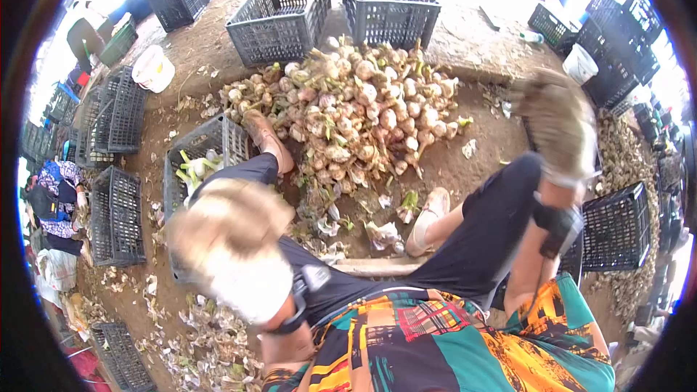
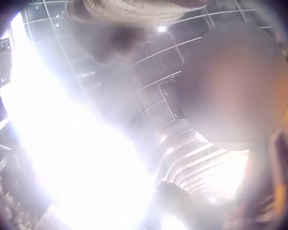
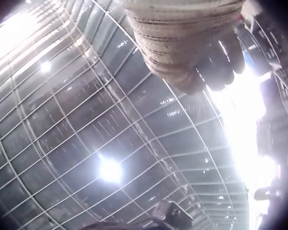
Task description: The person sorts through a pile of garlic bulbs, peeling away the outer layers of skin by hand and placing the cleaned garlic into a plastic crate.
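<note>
Between the hands point(image 1: 231, 241), heaped garlic point(image 1: 356, 112).

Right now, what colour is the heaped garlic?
The garlic is mostly creamy white and tan, with some pinkish tints; it shows best in the head view.

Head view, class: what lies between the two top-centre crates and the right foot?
The head view shows a garlic heap, plus a leafy scrap near the foot.

No legible text or numbers.
</note>
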Motion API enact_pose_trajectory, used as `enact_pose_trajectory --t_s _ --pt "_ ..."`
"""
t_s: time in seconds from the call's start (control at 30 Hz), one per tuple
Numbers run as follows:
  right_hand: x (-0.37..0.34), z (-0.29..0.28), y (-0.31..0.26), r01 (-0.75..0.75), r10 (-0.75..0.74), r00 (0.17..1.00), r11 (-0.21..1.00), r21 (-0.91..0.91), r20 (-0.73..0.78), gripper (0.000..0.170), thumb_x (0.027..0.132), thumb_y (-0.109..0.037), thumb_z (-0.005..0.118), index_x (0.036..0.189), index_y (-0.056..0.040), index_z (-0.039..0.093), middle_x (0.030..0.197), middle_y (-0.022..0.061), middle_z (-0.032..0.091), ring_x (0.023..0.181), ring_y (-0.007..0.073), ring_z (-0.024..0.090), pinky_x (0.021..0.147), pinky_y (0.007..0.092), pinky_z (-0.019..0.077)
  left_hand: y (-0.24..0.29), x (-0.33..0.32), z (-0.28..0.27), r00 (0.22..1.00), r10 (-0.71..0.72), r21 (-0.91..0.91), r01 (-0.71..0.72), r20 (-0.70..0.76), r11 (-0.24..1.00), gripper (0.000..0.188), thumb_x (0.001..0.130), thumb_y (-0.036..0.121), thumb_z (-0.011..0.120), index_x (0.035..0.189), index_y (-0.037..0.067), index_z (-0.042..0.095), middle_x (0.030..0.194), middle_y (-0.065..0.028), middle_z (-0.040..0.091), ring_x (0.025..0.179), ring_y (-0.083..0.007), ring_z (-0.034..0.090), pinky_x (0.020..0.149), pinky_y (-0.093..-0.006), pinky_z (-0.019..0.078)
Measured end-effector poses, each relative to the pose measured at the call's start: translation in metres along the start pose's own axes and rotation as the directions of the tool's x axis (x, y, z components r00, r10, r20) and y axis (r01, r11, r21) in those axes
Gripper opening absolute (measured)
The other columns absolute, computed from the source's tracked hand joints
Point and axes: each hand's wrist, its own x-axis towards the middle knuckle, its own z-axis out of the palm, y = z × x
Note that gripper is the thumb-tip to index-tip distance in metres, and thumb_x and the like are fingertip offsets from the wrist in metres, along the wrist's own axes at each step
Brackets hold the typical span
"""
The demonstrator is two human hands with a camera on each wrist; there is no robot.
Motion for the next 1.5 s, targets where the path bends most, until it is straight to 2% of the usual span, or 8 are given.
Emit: enact_pose_trajectory --t_s 0.13,0.17,0.33,0.43,0.57,0.73,0.83,1.5 --pt "-0.029 0.071 0.119 -0.557 0.575 0.774 0.817 -0.149 0.265 0.024 0.081 -0.019 0.060 0.099 -0.0051 0.070 0.087 0.0070 0.068 0.074 0.0186 0.063 0.070 0.0314 0.0503 -0.021 -0.058 -0.050 0.758 -0.597 0.146 0.643 -0.262 0.752 0.030 0.093 0.027 0.052 0.083 0.000 0.062 0.070 -0.0086 0.061 0.055 -0.0155 0.059 0.048 -0.0250 0.0452" --pt "-0.036 0.073 0.185 -0.204 0.414 0.866 0.804 -0.559 0.280 0.027 0.080 -0.023 0.061 0.101 -0.0085 0.069 0.088 0.0119 0.068 0.077 0.0254 0.062 0.072 0.0354 0.0490 -0.021 -0.073 -0.062 0.566 -0.750 0.055 0.809 -0.342 0.585 0.027 0.093 0.023 0.054 0.085 -0.001 0.062 0.075 -0.0083 0.062 0.056 -0.0155 0.060 0.051 -0.0250 0.0464" --pt "-0.055 0.122 0.255 -0.241 0.517 0.793 0.753 -0.612 0.323 0.032 0.079 -0.022 0.062 0.106 -0.0049 0.065 0.094 0.0186 0.067 0.088 0.0296 0.063 0.080 0.0354 0.0478 0.073 -0.004 -0.094 0.874 -0.061 0.567 0.365 -0.483 0.738 0.027 0.093 0.023 0.051 0.098 -0.002 0.061 0.087 -0.0105 0.062 0.070 -0.0184 0.063 0.068 -0.0303 0.0505" --pt "-0.068 0.123 0.266 -0.331 0.577 0.724 0.771 -0.544 0.378 0.035 0.079 -0.020 0.065 0.108 0.0005 0.063 0.094 0.0174 0.068 0.089 0.0241 0.064 0.081 0.0325 0.0483 0.161 0.035 -0.199 0.794 0.607 0.965 0.190 -0.042 -0.181 0.038 0.091 0.037 0.057 0.102 0.001 0.063 0.096 -0.0122 0.063 0.083 -0.0211 0.061 0.074 -0.0351 0.0499" --pt "-0.098 0.104 0.273 -0.544 0.719 0.620 0.682 -0.489 0.314 0.033 0.081 -0.020 0.065 0.106 0.0018 0.065 0.093 0.0144 0.068 0.088 0.0213 0.064 0.080 0.0309 0.0483 0.208 0.037 -0.391 0.863 0.176 0.260 0.328 -0.473 -0.908 0.069 0.077 0.055 0.066 0.124 0.007 0.050 0.118 -0.0219 0.056 0.109 -0.0383 0.054 0.091 -0.0471 0.0429" --pt "-0.137 0.086 0.264 -0.608 0.807 0.570 0.541 -0.581 0.155 0.033 0.082 -0.020 0.065 0.107 0.0017 0.065 0.094 0.0141 0.069 0.086 0.0195 0.063 0.080 0.0312 0.0481 0.213 -0.017 -0.562 0.556 -0.051 0.424 0.567 -0.829 -0.706 0.073 0.083 0.063 0.053 0.098 -0.007 0.065 0.097 -0.0290 0.064 0.095 -0.0412 0.060 0.083 -0.0438 0.0446" --pt "-0.143 0.093 0.258 -0.533 0.846 0.489 0.484 -0.694 0.214 0.036 0.083 -0.026 0.062 0.107 0.0007 0.065 0.096 0.0152 0.068 0.085 0.0190 0.063 0.078 0.0314 0.0476 0.209 -0.033 -0.530 0.773 -0.154 0.634 0.370 -0.616 -0.679 0.065 0.088 0.056 0.049 0.088 -0.006 0.067 0.083 -0.0272 0.064 0.080 -0.0413 0.060 0.075 -0.0446 0.0451" --pt "-0.141 0.131 0.286 -0.484 0.742 0.585 0.643 -0.594 0.327 0.038 0.080 -0.032 0.064 0.100 -0.0002 0.068 0.083 0.0136 0.068 0.076 0.0213 0.061 0.072 0.0316 0.0480 0.249 -0.069 -0.592 0.811 0.284 0.320 0.486 -0.511 -0.813 0.062 0.088 0.057 0.046 0.096 0.000 0.068 0.101 -0.0205 0.066 0.090 -0.0350 0.062 0.080 -0.0416 0.0460"
